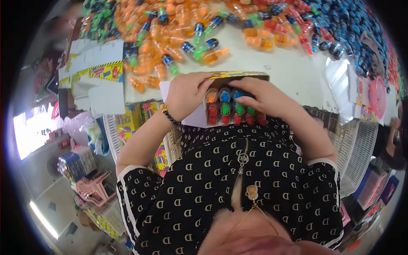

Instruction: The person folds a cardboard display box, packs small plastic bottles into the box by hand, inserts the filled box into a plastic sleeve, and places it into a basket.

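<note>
Head view: both hands at an open, yellow-printed cardboard box (238, 75) at the near edge of the white table (293, 83).
The left hand (187, 95) clamps the box's left side. The right hand (261, 97) spans rows of small coloured plastic bottles (225, 97) inside, thumb and fingers apart; grip cannot be determined. Loose orange bottles (180, 19) lie beyond.

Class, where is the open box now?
In the head view, the open box is just above and right of centre, at the near edge of the white table, between the left hand and right hand.
</note>
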A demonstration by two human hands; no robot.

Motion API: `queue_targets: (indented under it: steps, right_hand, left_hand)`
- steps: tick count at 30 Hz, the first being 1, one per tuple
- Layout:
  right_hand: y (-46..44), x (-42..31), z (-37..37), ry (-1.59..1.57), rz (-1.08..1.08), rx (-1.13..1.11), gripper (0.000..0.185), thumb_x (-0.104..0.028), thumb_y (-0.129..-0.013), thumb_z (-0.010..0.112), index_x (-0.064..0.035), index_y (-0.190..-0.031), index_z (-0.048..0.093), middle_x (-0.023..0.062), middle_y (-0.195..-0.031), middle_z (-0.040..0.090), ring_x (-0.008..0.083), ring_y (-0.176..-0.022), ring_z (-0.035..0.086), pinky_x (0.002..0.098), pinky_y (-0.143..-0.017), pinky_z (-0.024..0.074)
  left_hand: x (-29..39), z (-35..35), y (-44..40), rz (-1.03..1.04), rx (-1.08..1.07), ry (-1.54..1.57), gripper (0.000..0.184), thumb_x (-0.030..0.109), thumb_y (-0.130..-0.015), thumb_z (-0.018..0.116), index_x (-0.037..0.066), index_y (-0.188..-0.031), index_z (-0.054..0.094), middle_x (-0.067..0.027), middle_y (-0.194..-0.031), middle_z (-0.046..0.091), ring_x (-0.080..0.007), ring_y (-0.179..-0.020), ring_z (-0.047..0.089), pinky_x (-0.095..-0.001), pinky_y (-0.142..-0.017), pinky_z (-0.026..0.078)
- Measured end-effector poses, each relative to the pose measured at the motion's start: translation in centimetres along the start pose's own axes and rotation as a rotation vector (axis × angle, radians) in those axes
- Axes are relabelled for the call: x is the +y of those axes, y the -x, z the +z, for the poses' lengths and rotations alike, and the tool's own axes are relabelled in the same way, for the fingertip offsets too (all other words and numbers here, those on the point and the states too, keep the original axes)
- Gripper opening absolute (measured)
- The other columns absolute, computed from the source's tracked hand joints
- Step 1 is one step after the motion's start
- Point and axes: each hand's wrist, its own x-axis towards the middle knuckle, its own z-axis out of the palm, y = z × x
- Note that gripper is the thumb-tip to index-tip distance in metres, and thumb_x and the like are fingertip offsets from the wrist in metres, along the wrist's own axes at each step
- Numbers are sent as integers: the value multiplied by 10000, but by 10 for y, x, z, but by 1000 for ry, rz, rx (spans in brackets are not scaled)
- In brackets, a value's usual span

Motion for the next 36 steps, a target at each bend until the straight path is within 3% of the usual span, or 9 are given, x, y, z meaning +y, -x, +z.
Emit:
queue_targets:
  steps: [6, 10, 13, 17, 22, 27, 29, 34, 36]
  right_hand:
    - [14, 10, 9, -271, 76, 323, 344, -259, -953, 514, -40, -1209, 585, 133, -1111, 642, 259, -1077, 599, 353, -939, 453]
    - [36, 35, 11, -864, -41, 588, 286, -202, -948, 515, -35, -1157, 617, 130, -1060, 657, 227, -1033, 608, 332, -915, 456]
    - [40, 32, 22, -312, -189, 508, 264, -159, -958, 476, -6, -1101, 637, 128, -1049, 658, 217, -1000, 613, 329, -904, 454]
    - [24, 11, 26, -134, 34, 510, 237, -139, -946, 504, -24, -1091, 652, 119, -1007, 662, 224, -938, 632, 306, -848, 478]
    - [32, 15, 7, -308, -89, 560, 225, -83, -942, 490, 1, -1091, 635, 111, -1043, 654, 198, -991, 604, 304, -871, 458]
    - [6, 86, -59, -171, 4, 1036, 238, -94, -913, 552, -24, -1133, 613, 119, -1065, 643, 219, -1005, 599, 305, -910, 433]
    - [0, 130, -76, 769, 134, 999, 279, -133, -903, 597, -46, -1168, 594, 125, -1122, 624, 245, -1024, 598, 310, -917, 435]
    - [11, 140, -71, 962, 241, 929, 303, -124, -878, 631, -60, -1171, 588, 118, -1122, 612, 258, -1008, 601, 307, -893, 452]
    - [16, 139, -72, 483, 261, 972, 346, -108, -852, 650, -64, -1186, 574, 107, -1119, 607, 258, -1004, 601, 313, -878, 462]
  left_hand:
    - [8, -13, -4, -192, -175, 16, 199, 193, -891, 585, 66, -1016, 673, -160, -815, 658, -329, -737, 637, -393, -644, 500]
    - [6, -16, -1, -201, -199, 76, 221, 208, -899, 585, 64, -1042, 669, -166, -837, 660, -321, -742, 639, -382, -648, 499]
    - [1, -8, -1, -167, -151, 36, 239, 180, -908, 603, 23, -1081, 655, -135, -856, 680, -213, -706, 633, -289, -650, 487]
    - [2, -14, -4, -100, -220, 29, 248, 186, -908, 604, 30, -1095, 652, -138, -896, 673, -224, -776, 637, -308, -699, 495]
    - [4, -38, -23, -106, -323, -107, 275, 208, -901, 611, 40, -1117, 638, -142, -960, 654, -251, -846, 628, -336, -760, 496]
    - [-26, -25, -69, 11, -204, -251, 295, 302, -874, 606, 53, -1025, 645, -149, -985, 621, -313, -936, 610, -401, -793, 499]
    - [-30, -11, -85, 62, -205, -371, 287, 297, -860, 616, 50, -1004, 643, -149, -974, 605, -309, -947, 604, -408, -801, 498]
    - [-36, 22, -107, 123, -310, -647, 275, 263, -801, 661, 26, -935, 624, -162, -935, 593, -310, -935, 599, -418, -799, 497]
    - [-38, 24, -113, 161, -300, -687, 274, 261, -795, 653, 18, -919, 625, -164, -922, 587, -312, -917, 606, -420, -792, 501]
